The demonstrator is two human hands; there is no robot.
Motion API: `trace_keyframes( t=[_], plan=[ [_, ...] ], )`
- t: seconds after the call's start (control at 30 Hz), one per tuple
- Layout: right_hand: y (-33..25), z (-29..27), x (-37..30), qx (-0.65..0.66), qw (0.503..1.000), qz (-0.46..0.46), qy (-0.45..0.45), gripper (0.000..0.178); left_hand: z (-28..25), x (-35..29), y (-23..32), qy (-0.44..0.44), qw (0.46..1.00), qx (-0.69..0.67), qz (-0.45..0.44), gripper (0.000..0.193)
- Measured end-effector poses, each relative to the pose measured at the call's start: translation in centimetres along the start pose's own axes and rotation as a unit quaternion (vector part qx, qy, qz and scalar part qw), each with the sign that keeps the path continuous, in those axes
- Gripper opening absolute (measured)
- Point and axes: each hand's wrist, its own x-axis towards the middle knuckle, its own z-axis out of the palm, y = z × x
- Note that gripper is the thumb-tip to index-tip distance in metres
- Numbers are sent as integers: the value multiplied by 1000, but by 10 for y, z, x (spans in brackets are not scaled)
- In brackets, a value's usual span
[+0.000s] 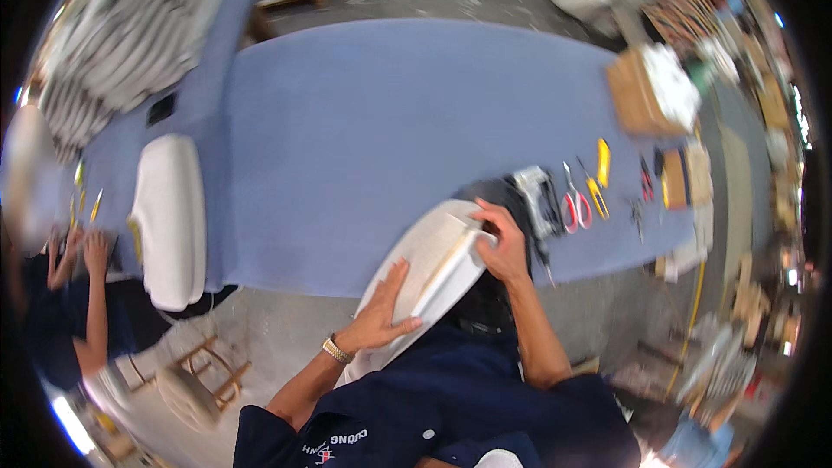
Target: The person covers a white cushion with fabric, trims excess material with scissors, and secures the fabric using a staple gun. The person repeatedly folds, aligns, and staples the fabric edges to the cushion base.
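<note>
A long, curved, off-white fabric-covered panel (426,251) slants at the near edge of the blue cloth-covered table (390,121).

Table (390,104) was blue, cushion (429,264) at its near edge was cream and white, scissors (573,193) on its right were red-handled

Fisheye view from the person's head, downward, close above the hands (380,316) and blue table (390,121).

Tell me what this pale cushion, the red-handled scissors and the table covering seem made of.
Pale cushion: probably matte fabric, from its soft, dull face. Scissors: likely metal blades, thin and grey; handles probably plastic, being bright red. Table covering: perhaps cloth, flat blue without shine.
</note>
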Motion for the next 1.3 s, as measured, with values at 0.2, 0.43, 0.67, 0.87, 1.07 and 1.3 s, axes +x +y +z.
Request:
trace_keyframes(
  t=[0.2,0.43,0.67,0.87,1.07,1.3],
  plan=[
    [2,0,-11,141,987,71,31,27,-7,58,33,-40,998,38,-7,123],
    [3,-9,-13,37,998,-47,-12,12,-7,95,48,-77,995,63,-29,116],
    [-33,-7,1,-61,997,33,-46,25,-16,115,59,-105,990,69,-56,110],
    [-35,-2,0,34,998,57,-5,21,-24,124,59,-127,989,67,-48,112],
    [-27,4,-14,121,986,109,29,24,-24,125,58,-126,989,72,-41,112],
    [-16,10,-24,223,963,141,52,25,-22,124,58,-110,991,53,-47,112]
  ],
)
